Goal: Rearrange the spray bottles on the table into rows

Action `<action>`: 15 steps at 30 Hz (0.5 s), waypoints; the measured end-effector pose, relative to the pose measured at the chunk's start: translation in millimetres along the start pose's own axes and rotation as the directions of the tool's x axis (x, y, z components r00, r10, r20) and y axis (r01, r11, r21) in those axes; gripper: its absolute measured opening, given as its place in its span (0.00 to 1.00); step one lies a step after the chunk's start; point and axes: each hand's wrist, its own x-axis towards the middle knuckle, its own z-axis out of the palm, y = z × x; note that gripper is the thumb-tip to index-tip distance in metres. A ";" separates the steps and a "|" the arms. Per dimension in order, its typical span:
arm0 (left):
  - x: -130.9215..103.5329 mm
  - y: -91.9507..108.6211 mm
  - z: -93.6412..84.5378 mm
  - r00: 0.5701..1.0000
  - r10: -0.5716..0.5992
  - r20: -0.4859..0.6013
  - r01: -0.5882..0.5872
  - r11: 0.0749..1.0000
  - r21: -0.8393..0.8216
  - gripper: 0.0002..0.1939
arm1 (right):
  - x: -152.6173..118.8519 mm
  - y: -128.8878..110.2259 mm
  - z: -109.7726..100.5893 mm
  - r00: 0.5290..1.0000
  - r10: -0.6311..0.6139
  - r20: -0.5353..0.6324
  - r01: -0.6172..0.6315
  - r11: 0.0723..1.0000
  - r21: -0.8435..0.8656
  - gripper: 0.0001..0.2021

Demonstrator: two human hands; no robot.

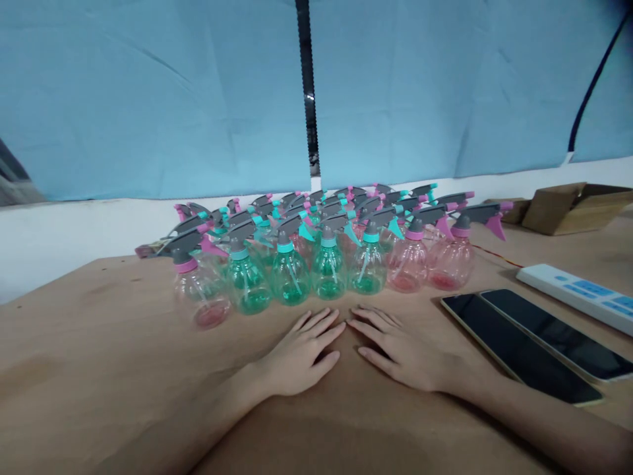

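My left hand point(304, 353) lies flat on the wooden table point(89, 369), fingers spread, holding nothing. Palm down beside it rests my right hand point(400, 346), also with fingers apart and no object under them that I can see. Just beyond the fingertips stand several round spray bottles in rows, apart from both hands. In the front row are a green spray bottle point(330, 270) with a turquoise collar, a clear-pink spray bottle point(452, 260) at the right end, and another pink spray bottle point(200, 293) at the left end. Their grey trigger heads mostly point right; the rear bottles are partly hidden.
Two dark-screened phones lie right of my right hand, the nearer phone point(514, 346) and the farther phone point(558, 333). Behind them is a white power strip point(583, 293). An open cardboard box point(558, 211) stands at the back right. A blue cloth point(198, 99) hangs behind the table.
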 end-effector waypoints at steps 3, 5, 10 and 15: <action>-0.8 0.5 -0.2 1.000 0.000 -0.003 0.000 1.000 0.000 0.25 | -0.1 1.0 0.5 1.000 -0.005 -0.003 0.005 1.000 0.002 0.23; -1.3 0.5 0.3 1.000 0.000 -0.004 0.000 1.000 0.001 0.25 | -0.2 1.9 0.9 1.000 -0.007 0.007 0.007 1.000 -0.003 0.24; -1.3 -0.4 1.8 1.000 -0.002 -0.009 0.002 1.000 -0.001 0.25 | 0.3 1.9 -0.8 1.000 -0.008 0.021 0.008 1.000 -0.011 0.24; -0.9 0.4 0.6 1.000 -0.009 -0.006 0.009 1.000 -0.003 0.25 | 1.3 -0.9 -1.6 1.000 -0.009 0.021 0.010 1.000 -0.027 0.24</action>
